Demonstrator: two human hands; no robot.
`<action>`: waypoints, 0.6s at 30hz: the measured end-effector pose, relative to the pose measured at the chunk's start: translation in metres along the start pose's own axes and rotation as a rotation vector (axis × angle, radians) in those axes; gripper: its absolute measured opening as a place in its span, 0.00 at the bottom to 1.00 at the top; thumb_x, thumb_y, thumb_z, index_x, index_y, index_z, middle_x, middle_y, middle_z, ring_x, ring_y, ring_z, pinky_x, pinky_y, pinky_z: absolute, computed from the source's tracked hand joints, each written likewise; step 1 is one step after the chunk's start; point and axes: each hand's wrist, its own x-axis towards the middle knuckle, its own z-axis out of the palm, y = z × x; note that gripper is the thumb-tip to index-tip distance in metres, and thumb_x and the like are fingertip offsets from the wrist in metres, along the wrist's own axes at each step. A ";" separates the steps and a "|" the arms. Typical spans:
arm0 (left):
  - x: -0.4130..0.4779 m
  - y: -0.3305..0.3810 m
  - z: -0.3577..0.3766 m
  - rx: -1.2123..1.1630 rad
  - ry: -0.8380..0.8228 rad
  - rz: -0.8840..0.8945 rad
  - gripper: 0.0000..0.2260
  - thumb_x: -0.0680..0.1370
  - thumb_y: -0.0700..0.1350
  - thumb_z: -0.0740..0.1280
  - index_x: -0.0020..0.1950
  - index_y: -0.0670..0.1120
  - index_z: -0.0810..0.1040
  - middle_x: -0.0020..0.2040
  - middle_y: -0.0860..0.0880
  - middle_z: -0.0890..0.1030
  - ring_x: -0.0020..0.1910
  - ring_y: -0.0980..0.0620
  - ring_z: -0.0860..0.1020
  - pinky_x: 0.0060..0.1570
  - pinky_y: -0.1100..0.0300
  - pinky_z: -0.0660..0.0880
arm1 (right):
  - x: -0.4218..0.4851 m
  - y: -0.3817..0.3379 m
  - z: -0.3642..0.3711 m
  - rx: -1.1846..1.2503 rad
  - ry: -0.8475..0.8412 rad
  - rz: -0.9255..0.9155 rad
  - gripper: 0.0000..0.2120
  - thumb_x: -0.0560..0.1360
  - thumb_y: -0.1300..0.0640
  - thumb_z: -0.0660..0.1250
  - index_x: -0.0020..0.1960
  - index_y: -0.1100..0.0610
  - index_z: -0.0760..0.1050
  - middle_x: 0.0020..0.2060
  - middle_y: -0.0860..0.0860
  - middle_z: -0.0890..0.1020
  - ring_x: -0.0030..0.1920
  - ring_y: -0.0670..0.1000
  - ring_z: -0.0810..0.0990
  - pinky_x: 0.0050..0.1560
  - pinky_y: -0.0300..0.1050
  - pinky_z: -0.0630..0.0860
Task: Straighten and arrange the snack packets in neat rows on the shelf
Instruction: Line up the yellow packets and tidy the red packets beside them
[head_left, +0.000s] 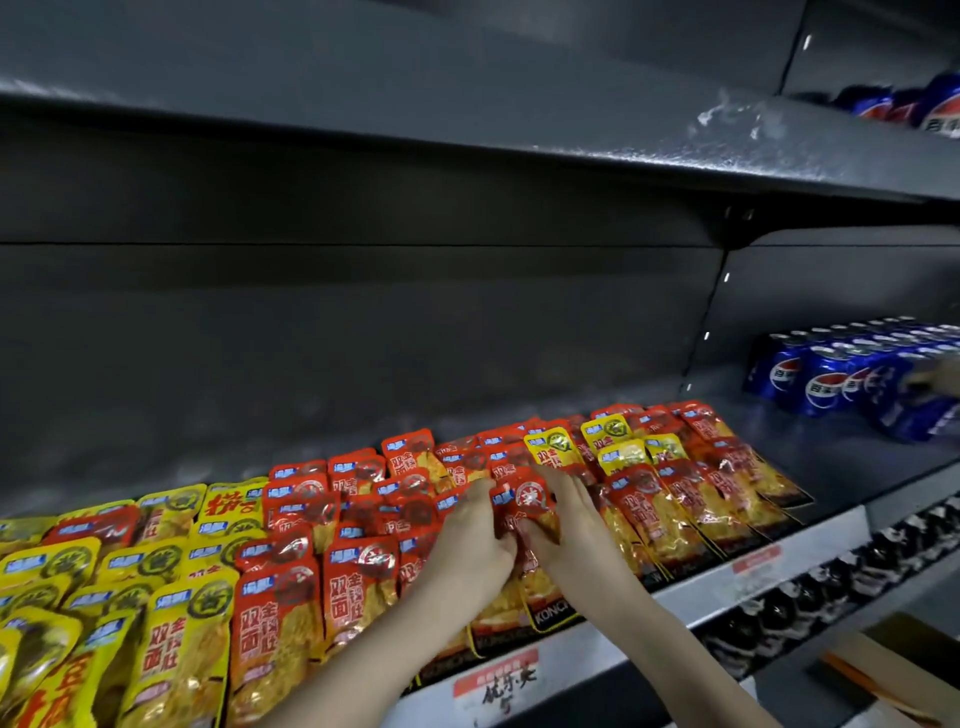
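Mid-shelf, both hands work one red packet. The left hand pinches its left edge and the right hand its right edge, fingers curled onto the foil, knuckles nearly meeting at the near end. The pkt sits directly ahead, between the hands and on top of the red packets that cover the shelf. Its long axis runs front-to-back, top end pointing to the rear wall, approx. in line w/ its neighbours. Neither hand is nearer; the grip is even. A few yellow strays lie among the reds just behind and to the right, so the right hand looks better placed for them. The main yellow packets are stacked far left; cola cans stand at far right.
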 end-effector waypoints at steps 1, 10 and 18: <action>0.002 0.001 0.003 0.016 -0.013 -0.006 0.25 0.78 0.40 0.62 0.73 0.47 0.59 0.66 0.47 0.72 0.64 0.49 0.73 0.64 0.58 0.70 | 0.000 0.004 -0.002 -0.007 -0.014 -0.005 0.27 0.78 0.56 0.64 0.73 0.48 0.57 0.64 0.42 0.65 0.62 0.40 0.66 0.58 0.32 0.65; 0.016 0.014 0.025 0.036 0.020 -0.015 0.22 0.78 0.38 0.63 0.69 0.49 0.62 0.48 0.49 0.78 0.40 0.55 0.81 0.37 0.62 0.78 | 0.007 0.033 -0.024 -0.029 -0.039 -0.034 0.26 0.77 0.53 0.64 0.72 0.47 0.59 0.64 0.43 0.67 0.59 0.41 0.70 0.56 0.31 0.70; 0.037 0.038 0.061 -0.002 0.020 -0.010 0.23 0.78 0.39 0.63 0.71 0.47 0.61 0.59 0.47 0.76 0.45 0.53 0.79 0.37 0.66 0.76 | 0.016 0.063 -0.052 -0.062 -0.003 -0.017 0.28 0.77 0.55 0.65 0.73 0.47 0.59 0.64 0.43 0.66 0.63 0.43 0.67 0.59 0.33 0.66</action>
